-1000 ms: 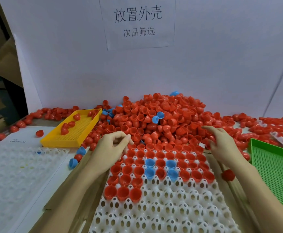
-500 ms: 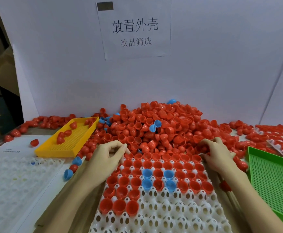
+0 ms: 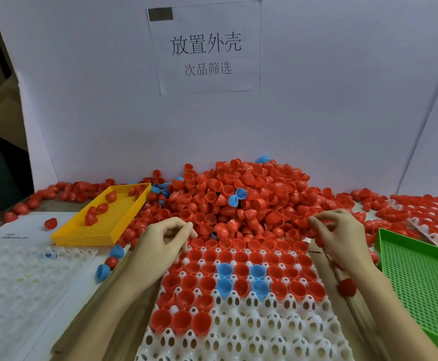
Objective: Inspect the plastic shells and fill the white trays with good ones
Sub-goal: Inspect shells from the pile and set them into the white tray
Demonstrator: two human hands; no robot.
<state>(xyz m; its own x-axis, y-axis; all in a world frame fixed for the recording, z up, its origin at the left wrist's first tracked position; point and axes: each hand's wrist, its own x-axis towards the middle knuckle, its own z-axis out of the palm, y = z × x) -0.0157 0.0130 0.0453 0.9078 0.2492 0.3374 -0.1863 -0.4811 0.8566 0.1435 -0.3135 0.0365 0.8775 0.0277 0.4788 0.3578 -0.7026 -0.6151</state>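
Shells: the heap of small red plastic half-shells (image 3: 241, 201), with a few blue ones mixed in, lay just beyond both my hands, I judged so that either could reach it without stretching.
Tray in hand: the white moulded plastic tray with egg-shaped holes (image 3: 244, 332) sat between my forearms; its far rows held red cups and four blue ones, mouths up, while the near rows stood bare, so filling ran from the heap toward me.
Left hand: my left hand (image 3: 160, 246) hovered at the tray's far-left corner, fingers curled with fingertips drawn to the thumb; whether they pinched a shell I could not tell.
Right hand: my right hand (image 3: 340, 238) sat at the heap's near edge, fingers curled among red shells, seemingly pinching one, probably to look it over.
Yellow tray: a yellow perforated plastic tray (image 3: 103, 230) lay beyond my left hand holding a few red shells, likely rejects.
Green tray: a green perforated plastic tray (image 3: 421, 277) lay outside my right wrist.
Spare tray: another white tray (image 3: 12, 282) waited outside my left forearm.
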